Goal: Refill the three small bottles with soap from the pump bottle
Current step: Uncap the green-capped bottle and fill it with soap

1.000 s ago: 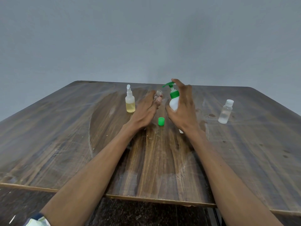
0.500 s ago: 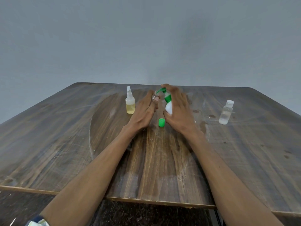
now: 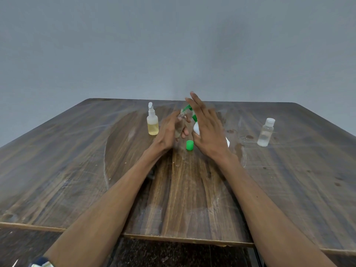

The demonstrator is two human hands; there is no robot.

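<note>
The white pump bottle (image 3: 196, 129) with a green pump head leans left at the table's middle. My right hand (image 3: 210, 132) holds its body from the right, two fingers straight and lifted above the pump head; the thumb is hidden. My left hand (image 3: 169, 132) grips a small clear bottle (image 3: 181, 120), blurred, with its mouth right at the green nozzle. That bottle's green cap (image 3: 189, 145) stands on the table between my hands. A small bottle of yellow liquid (image 3: 152, 124) with a white top stands left of my hands. A clear bottle with a white cap (image 3: 265, 132) stands far right.
The dark wooden table (image 3: 96, 170) bears wet smears and spots around the pump bottle and toward the right bottle. Its front edge runs just below my forearms. A plain grey wall stands behind the table.
The pump bottle has tilted left toward the small bottle. My right fingers, which lay on the pump head, have lifted off it and straightened. My left hand has stayed in place.
</note>
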